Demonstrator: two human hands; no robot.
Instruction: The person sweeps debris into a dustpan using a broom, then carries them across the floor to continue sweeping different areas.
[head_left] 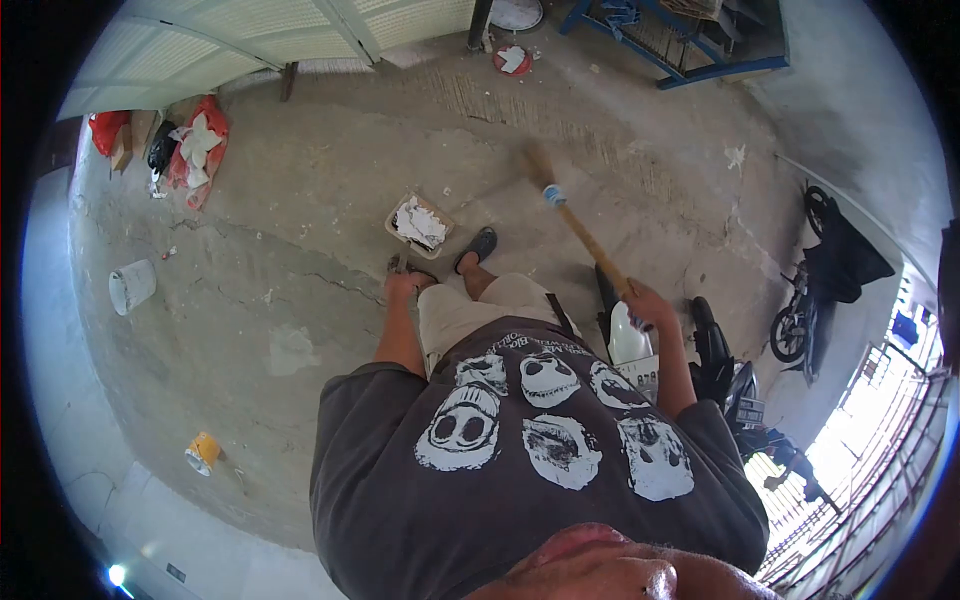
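Note:
My right hand (648, 305) is wrapped round the wooden handle of a broom (590, 238). The broom reaches forward and to the left, its brown head blurred above the concrete floor, with a pale blue band where head meets handle. My left hand (402, 282) is closed at the near end of a tan, dustpan-like tray (445, 245), apparently on its short handle; the fingers are partly hidden. White scraps (420, 222) lie heaped in the tray. It is close to the floor, just left of my sandalled foot (476, 250).
Red bags (198, 160) lie at the left wall. A white bucket (132, 287) and a yellow container (202, 452) stand at left. Motorbikes (800, 300) are parked at right. A red dish (512, 60) and a blue metal frame (680, 70) are ahead.

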